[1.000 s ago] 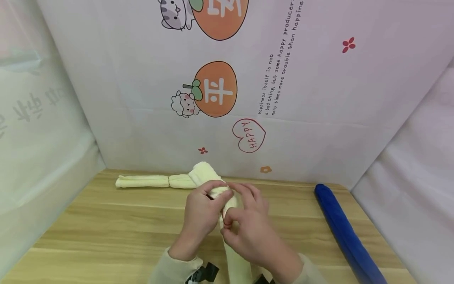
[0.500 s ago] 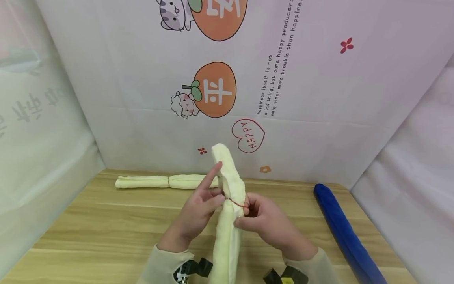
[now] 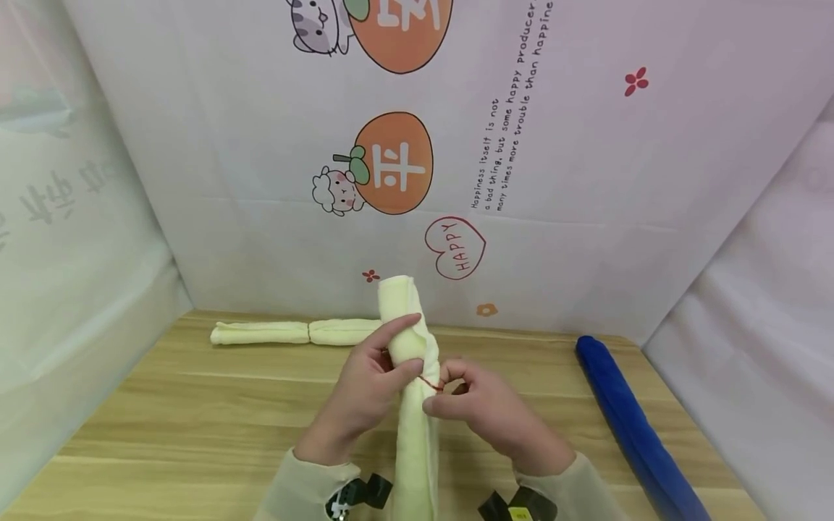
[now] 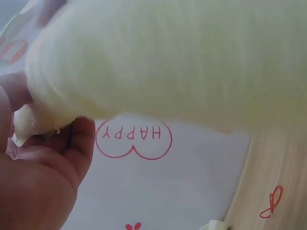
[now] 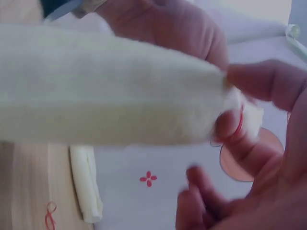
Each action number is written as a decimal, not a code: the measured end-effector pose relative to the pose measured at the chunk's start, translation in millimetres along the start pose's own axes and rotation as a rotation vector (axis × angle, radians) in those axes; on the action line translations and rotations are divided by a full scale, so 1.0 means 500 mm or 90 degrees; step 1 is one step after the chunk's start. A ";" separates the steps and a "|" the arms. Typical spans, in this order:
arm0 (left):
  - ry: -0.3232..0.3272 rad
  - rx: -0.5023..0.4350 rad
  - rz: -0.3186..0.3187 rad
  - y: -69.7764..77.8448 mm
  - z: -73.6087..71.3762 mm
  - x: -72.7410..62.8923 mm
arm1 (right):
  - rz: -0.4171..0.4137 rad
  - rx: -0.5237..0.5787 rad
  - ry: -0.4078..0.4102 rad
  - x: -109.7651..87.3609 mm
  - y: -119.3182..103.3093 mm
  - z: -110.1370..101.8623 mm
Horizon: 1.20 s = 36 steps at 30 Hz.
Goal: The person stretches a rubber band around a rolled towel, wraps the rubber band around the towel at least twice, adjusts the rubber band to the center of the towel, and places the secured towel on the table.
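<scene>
A pale yellow roll of cloth [image 3: 414,452] runs up the lower middle of the head view, its top end leaning slightly left and its lower part passing out of the bottom edge; whether that lower end touches the bench cannot be told. A thin red band [image 3: 428,383] crosses it between the hands. The left hand [image 3: 361,387] is clamped on the roll from the left, thumb and index finger over its near face, the other fingers mostly hidden. The right hand [image 3: 491,412], just beside it on the right, pinches the red band with its fingers curled; in the right wrist view the band shows stretched at a finger. The roll fills the top of the left wrist view, blurred.

Behind the left hand, a second roll [image 3: 260,333], also pale yellow and cinched partway along, lies across the back of the bench [image 3: 215,412] at left centre. A blue roll [image 3: 635,423] slants down the lower right. A red loop [image 4: 272,203] lies on the bench in the lower right of the left wrist view. Beyond stands a white backdrop [image 3: 567,282] with orange fruit prints and a red "HAPPY" heart.
</scene>
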<state>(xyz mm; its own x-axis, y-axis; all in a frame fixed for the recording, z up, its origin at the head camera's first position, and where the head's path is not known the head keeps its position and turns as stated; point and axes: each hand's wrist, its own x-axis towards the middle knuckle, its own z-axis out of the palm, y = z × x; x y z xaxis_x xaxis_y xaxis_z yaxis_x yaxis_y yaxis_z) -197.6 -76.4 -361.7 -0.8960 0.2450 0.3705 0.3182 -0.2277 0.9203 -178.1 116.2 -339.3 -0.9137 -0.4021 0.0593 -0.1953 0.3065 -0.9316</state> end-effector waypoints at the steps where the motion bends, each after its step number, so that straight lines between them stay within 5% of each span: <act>1: 0.002 0.021 -0.001 0.000 0.003 0.000 | 0.006 -0.024 0.026 0.000 -0.004 0.002; 6: 0.032 0.091 -0.018 0.001 0.015 -0.002 | -0.013 -0.132 0.126 -0.002 -0.021 0.016; 12: 0.053 0.138 -0.028 0.005 0.026 -0.004 | -0.095 -0.253 0.174 -0.013 -0.035 0.033; 19: 0.080 0.175 -0.038 0.013 0.035 -0.008 | -0.040 -0.356 0.217 -0.022 -0.049 0.041; 22: 0.090 0.182 -0.042 0.013 0.035 -0.008 | -0.070 -0.399 0.223 -0.021 -0.043 0.045; 30: 0.133 0.190 -0.055 0.007 0.027 -0.004 | -0.259 -0.421 0.208 -0.028 -0.010 0.047; 36: 0.187 0.199 -0.055 0.006 0.012 -0.002 | -0.280 -0.394 0.186 -0.040 -0.003 0.044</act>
<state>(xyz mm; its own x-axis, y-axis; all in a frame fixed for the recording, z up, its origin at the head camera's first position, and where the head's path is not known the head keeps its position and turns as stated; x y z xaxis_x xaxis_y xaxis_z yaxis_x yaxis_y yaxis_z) -194.0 -71.5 -358.7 -0.9591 -0.0385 0.2804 0.2762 0.0897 0.9569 -151.7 104.8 -347.2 -0.7464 -0.3826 0.5445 -0.6422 0.6286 -0.4387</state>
